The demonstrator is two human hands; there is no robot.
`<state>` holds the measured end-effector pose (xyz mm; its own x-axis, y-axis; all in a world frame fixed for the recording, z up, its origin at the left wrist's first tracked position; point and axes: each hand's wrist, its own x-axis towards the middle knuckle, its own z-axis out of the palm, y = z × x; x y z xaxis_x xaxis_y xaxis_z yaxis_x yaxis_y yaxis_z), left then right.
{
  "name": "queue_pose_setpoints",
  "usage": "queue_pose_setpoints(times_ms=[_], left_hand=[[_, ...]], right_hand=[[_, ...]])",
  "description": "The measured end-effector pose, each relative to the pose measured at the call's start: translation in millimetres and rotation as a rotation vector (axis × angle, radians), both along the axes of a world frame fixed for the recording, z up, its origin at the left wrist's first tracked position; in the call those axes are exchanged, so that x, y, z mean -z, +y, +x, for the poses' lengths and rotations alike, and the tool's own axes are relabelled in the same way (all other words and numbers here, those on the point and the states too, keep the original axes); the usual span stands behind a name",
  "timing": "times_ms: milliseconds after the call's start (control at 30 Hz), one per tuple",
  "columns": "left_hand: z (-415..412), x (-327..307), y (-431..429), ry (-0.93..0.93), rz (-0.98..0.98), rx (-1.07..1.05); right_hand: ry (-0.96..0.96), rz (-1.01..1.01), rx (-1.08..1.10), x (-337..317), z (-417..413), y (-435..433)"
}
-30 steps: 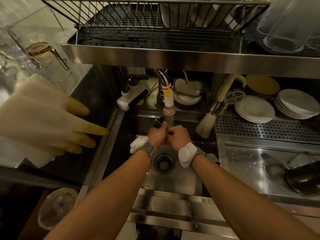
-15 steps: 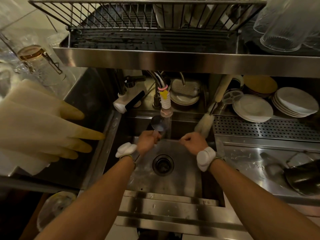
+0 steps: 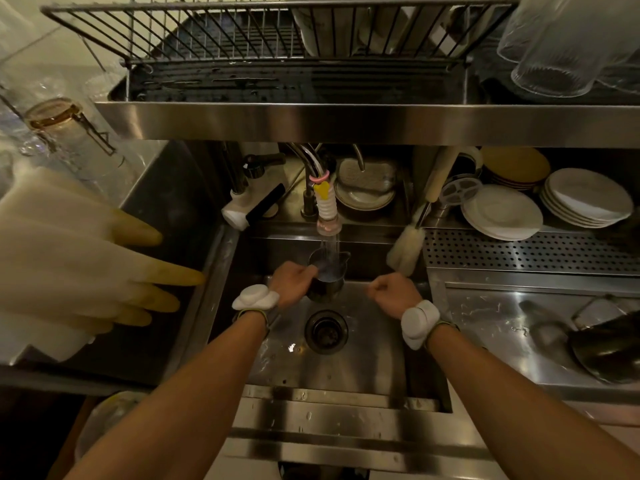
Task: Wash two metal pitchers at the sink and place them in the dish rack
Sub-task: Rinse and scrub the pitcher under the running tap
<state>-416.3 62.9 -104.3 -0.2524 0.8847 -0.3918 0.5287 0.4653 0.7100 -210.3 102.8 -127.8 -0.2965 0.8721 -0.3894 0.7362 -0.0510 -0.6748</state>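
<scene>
The small metal pitcher (image 3: 327, 273) is upright under water running from the tap (image 3: 326, 216), over the back of the sink (image 3: 363, 362). My left hand (image 3: 294, 284) grips its left side. My right hand (image 3: 394, 292) is near it, curled into a fist around nothing, below the dish rack (image 3: 242, 39) on the shelf above.

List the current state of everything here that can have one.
faucet, running
pitcher, upright under the stream, catching water
left-hand grip, curled round the pitcher
right-hand grip, curled, holding nothing
drain, unplugged
dish rack, partly loaded toward its right
bottle brush, idle, propped at the sink's back right corner
</scene>
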Motion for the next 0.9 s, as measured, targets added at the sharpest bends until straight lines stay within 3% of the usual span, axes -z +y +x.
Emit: queue_pose_setpoints(times_ms=[200,367,900], left_hand=[[-17,1,3,0.03,0.051,-0.028],[-9,-1,9,0.072,0.083,0.088],[-3,5,20,-0.073,0.094,0.047]], right_hand=[[-0.004,-0.021,0.003,1,-1,0],[-0.007,-0.025,-0.009,0,-4,0],[-0.024,-0.049,-0.006,-6,4,-1]])
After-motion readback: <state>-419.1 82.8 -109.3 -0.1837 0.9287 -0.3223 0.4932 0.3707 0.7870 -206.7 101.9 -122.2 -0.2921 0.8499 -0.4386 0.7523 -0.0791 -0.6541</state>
